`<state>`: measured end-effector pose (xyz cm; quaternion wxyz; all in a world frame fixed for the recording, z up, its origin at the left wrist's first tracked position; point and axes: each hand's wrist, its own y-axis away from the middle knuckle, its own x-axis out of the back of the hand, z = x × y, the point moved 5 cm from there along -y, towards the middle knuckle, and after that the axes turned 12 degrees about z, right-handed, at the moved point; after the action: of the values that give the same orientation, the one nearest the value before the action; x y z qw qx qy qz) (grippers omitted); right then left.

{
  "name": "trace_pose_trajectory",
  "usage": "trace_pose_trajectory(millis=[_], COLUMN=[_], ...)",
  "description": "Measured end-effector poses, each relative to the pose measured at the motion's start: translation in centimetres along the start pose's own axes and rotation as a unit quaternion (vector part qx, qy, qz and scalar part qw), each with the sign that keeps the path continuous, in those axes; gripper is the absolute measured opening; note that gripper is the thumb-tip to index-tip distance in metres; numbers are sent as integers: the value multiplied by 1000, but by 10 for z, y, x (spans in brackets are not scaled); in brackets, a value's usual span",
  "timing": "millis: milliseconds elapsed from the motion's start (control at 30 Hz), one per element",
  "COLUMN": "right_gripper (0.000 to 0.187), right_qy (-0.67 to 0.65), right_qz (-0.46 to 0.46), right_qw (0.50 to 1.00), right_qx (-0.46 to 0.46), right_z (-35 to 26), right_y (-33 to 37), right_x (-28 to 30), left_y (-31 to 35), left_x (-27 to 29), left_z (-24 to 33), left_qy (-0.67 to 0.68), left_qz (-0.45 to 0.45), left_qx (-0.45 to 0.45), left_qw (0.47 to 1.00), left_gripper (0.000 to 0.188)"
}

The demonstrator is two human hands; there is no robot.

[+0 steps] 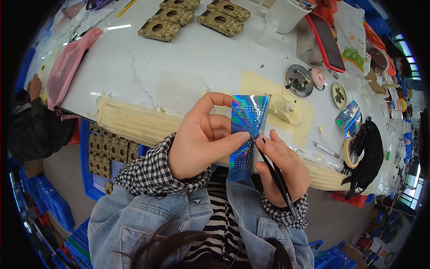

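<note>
My left hand (204,139) grips a shiny blue holographic sticker sheet (242,163) with rows of small marks, its thumb pressed on the front. In my right hand (284,163) is a pair of black tweezers (280,186), slanting down toward my wrist. Their tips meet the sheet beside my left thumb. Whether a sticker is caught between the tips is too small to tell. Both hands are close together above the table's near edge. Just beyond them a small block wrapped in yellowish tape (286,110) sits on the table.
Several camouflage toy tank hulls (219,20) stand at the back; more lie in a blue tray (92,188) below left. A pink basket (71,67) is at left. Toward the right are a red-cased phone (329,45), a round tin (299,80), a tape roll (351,152) and a black cloth item (371,150).
</note>
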<state>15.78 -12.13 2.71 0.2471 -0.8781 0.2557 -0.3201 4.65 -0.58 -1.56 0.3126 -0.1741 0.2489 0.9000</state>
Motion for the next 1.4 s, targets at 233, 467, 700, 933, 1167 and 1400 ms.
trace_pose_trajectory(millis=[233, 467, 700, 933, 1167, 1400], right_gripper=[28, 42, 41, 41, 43, 41], right_qy=[1, 3, 19, 11, 10, 56], right_qz=[-3, 13, 19, 13, 15, 8], right_qw=[1000, 1000, 1000, 999, 1000, 997], right_qx=[-14, -11, -10, -27, -15, 51], right_z=[-2, -3, -5, -5, -3, -7], right_y=[0, -2, -1, -2, -1, -1], right_x=[0, -1, -1, -3, -3, -6], left_y=[0, 2, 1, 1, 1, -1], left_x=[0, 0, -1, 0, -1, 1], left_z=[0, 2, 2, 1, 2, -3], left_qy=[-11, -27, -24, -25, -24, 1], left_qz=[4, 12, 9, 16, 12, 23], left_qx=[-7, -16, -18, -25, -11, -11], left_qw=[1000, 999, 1000, 999, 1000, 1000], left_gripper=[48, 48, 47, 46, 45, 45])
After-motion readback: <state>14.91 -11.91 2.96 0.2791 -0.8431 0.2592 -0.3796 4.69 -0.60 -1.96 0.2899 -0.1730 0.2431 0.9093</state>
